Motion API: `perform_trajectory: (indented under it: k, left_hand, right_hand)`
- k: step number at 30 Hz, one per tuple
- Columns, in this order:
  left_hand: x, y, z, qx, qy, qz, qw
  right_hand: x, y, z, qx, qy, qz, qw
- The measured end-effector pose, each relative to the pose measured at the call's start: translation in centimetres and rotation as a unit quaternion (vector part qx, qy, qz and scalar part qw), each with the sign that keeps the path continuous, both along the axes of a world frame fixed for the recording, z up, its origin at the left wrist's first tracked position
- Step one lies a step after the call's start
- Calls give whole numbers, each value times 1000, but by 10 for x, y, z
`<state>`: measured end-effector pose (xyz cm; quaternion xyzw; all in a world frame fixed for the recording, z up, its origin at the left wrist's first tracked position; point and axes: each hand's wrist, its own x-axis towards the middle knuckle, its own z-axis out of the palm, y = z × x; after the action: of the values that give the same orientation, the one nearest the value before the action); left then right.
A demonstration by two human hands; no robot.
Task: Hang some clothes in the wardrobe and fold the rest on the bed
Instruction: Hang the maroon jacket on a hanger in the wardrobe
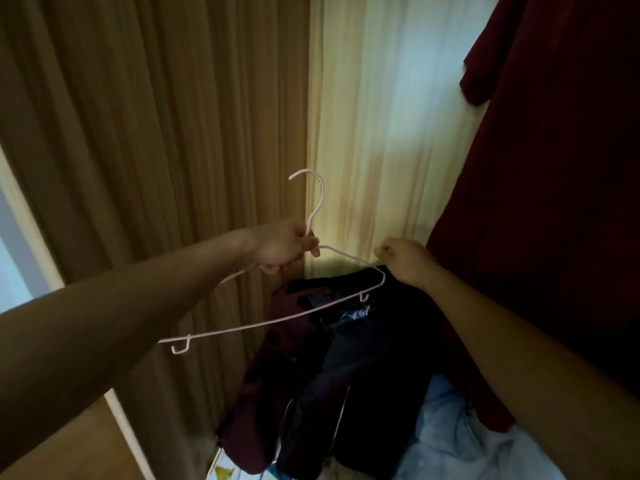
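While my left hand [287, 245] curls tight round the neck of the pale pink hanger [322, 194] at mid-frame, hook pointing up, my right hand [407, 259] is closed on the top edge of the dark jacket [363, 358], just beside the hanger's right end. The jacket hangs towards the lower middle, against a maroon garment [266, 362]. A brown curtain [156, 133] fills the upper left, dark red cloth [554, 168] the right.

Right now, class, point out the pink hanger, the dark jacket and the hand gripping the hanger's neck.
pink hanger [287, 318]: head view, on its bottom bar.
dark jacket [363, 375]: head view, on its front panel.
left hand [282, 243]: head view, on the middle of the hand.
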<state>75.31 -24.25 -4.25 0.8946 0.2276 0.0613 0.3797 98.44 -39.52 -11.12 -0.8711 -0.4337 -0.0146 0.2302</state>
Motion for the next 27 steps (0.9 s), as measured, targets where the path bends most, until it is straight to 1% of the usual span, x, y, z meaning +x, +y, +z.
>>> perform_trajectory:
  k: [1, 3, 4, 5, 6, 10, 14, 17, 20, 22, 24, 25, 27]
  left_hand:
    - [-1, 3, -5, 12, -8, 12, 1000]
    - [-2, 7, -15, 42, -23, 27, 998]
    - [-2, 9, -20, 52, -30, 30, 998]
    - [-1, 10, -26, 57, -36, 33, 997]
    - [1, 10, -32, 59, -44, 35, 997]
    - [14, 11, -55, 50, -78, 39, 995]
    - [24, 14, -57, 31, -63, 7, 998]
    - [36, 15, -53, 44, -72, -20, 996]
    - [51, 12, -47, 53, -99, -15, 994]
    - [59, 8, -46, 49, -124, 0, 991]
    - [68, 0, -47, 39, -146, 11, 988]
    - [74, -6, -48, 21, -161, 16, 987]
    - [82, -17, -49, -35, -208, 14, 977]
  right_hand:
    - [15, -7, -15, -77, -31, -41, 996]
    - [38, -22, -44, -220, -50, -103, 969]
    - [46, -27, -56, -268, -35, -118, 955]
    - [50, -31, -66, -290, -17, -123, 949]
    - [52, -33, -74, -290, -6, -126, 949]
    - [54, -33, -79, -214, -49, -137, 966]
    - [53, -26, -45, -101, -78, -162, 979]
    - [39, -15, -3, -92, -139, -160, 973]
    - [10, -1, 28, -100, -212, -106, 966]
    - [-12, 6, 44, -90, -244, -71, 963]
    - [-33, 13, 59, -48, -240, -47, 968]
    - [-42, 17, 66, -18, -219, -36, 975]
    - [-58, 22, 76, 32, -149, -1, 988]
